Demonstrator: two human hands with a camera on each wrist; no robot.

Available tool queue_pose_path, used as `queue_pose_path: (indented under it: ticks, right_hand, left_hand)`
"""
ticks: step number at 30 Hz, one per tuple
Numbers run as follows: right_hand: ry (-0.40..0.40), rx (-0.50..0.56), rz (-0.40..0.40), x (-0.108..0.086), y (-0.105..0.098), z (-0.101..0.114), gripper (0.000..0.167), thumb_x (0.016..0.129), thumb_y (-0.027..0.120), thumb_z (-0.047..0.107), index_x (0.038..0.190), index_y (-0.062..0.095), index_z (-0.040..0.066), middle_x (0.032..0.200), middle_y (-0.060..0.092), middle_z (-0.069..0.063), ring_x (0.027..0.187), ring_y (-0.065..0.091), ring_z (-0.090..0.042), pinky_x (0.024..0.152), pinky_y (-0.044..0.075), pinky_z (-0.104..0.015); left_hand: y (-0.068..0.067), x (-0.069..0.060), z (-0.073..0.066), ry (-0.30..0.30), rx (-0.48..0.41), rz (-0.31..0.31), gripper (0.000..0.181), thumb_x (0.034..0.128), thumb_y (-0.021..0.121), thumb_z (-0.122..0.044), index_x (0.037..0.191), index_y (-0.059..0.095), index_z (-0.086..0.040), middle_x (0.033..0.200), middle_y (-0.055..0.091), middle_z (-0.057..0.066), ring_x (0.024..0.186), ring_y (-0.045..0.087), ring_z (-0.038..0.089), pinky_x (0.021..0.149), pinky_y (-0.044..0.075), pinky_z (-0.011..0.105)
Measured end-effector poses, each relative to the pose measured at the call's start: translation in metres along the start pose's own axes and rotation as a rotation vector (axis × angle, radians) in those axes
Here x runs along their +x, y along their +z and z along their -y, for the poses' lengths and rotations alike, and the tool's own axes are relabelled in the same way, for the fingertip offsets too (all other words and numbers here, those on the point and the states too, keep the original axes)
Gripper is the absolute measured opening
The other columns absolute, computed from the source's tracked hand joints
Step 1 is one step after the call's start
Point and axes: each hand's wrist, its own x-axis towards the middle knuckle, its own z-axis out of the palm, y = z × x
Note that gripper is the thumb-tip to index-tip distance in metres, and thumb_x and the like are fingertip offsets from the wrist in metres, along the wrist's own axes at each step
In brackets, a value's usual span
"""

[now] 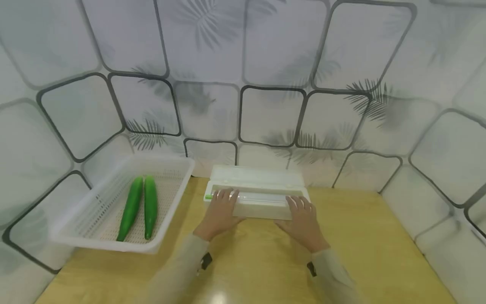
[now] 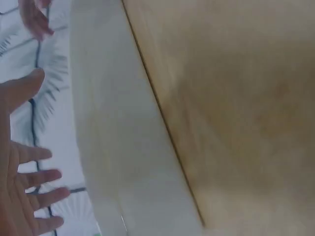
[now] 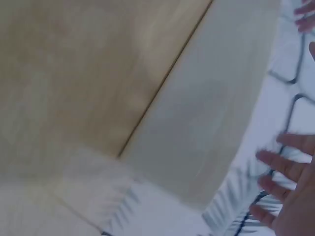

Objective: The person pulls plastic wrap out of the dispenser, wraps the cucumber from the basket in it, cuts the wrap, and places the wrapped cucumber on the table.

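A long white box (image 1: 262, 210) lies on the table near the back wall, its lid (image 1: 256, 175) raised behind it. Inside is a clear roll or tube with a green end (image 1: 208, 196). The left hand (image 1: 222, 213) is over the box's left part, fingers spread and reaching over the front edge. Over the right part is the right hand (image 1: 303, 221), its fingers likewise spread. Both wrist views show the box's pale front side (image 2: 118, 118) and the hands with extended fingers above it; whether the fingertips touch the roll, I cannot tell.
On the left stands a white perforated basket (image 1: 178, 198) with two green cucumbers (image 1: 130, 207) inside. The wooden table (image 1: 258, 261) meets patterned walls (image 1: 273, 114) at the back and sides.
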Motion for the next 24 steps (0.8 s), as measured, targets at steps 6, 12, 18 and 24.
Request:
queue_pose_path:
  ticks: [6, 12, 18, 24]
  right_hand:
    - [-0.116, 0.037, 0.176, 0.037, 0.011, -0.038, 0.068, 0.079, 0.067, 0.051, 0.118, 0.057, -0.004, 0.118, 0.058, -0.021, 0.111, 0.053, -0.037, 0.091, 0.044, -0.056]
    - [-0.127, 0.009, 0.267, 0.045, 0.011, -0.046, 0.071, 0.078, 0.065, 0.057, 0.116, 0.058, -0.004, 0.113, 0.059, -0.02, 0.103, 0.057, -0.036, 0.088, 0.046, -0.054]
    - [-0.111, -0.032, 0.293, 0.054, 0.011, -0.05, 0.069, 0.079, 0.06, 0.062, 0.113, 0.062, 0.002, 0.114, 0.062, -0.018, 0.106, 0.056, -0.035, 0.089, 0.043, -0.059]
    - [-0.118, -0.079, 0.328, 0.066, 0.013, -0.06, 0.054, 0.087, 0.052, 0.057, 0.104, 0.068, 0.008, 0.106, 0.068, -0.012, 0.103, 0.055, -0.034, 0.09, 0.041, -0.062]
  left_hand:
    - [-0.003, 0.032, 0.032, 0.045, -0.054, 0.204, 0.077, 0.0786, 0.066, -0.056, 0.131, 0.049, -0.001, 0.125, 0.054, 0.017, 0.117, 0.052, 0.032, 0.104, 0.041, 0.047]
    - [-0.004, 0.044, 0.038, 0.094, -0.075, 0.242, 0.07, 0.0785, 0.065, -0.057, 0.121, 0.056, -0.002, 0.113, 0.061, 0.015, 0.099, 0.06, 0.032, 0.088, 0.05, 0.047]
    - [-0.006, 0.059, 0.041, 0.029, -0.075, 0.32, 0.061, 0.0786, 0.061, -0.061, 0.11, 0.063, -0.009, 0.103, 0.067, 0.008, 0.088, 0.064, 0.026, 0.075, 0.053, 0.041]
    - [-0.012, 0.068, 0.043, -0.054, -0.155, 0.381, 0.047, 0.0886, 0.053, -0.051, 0.105, 0.067, -0.01, 0.097, 0.07, 0.005, 0.083, 0.064, 0.021, 0.071, 0.053, 0.038]
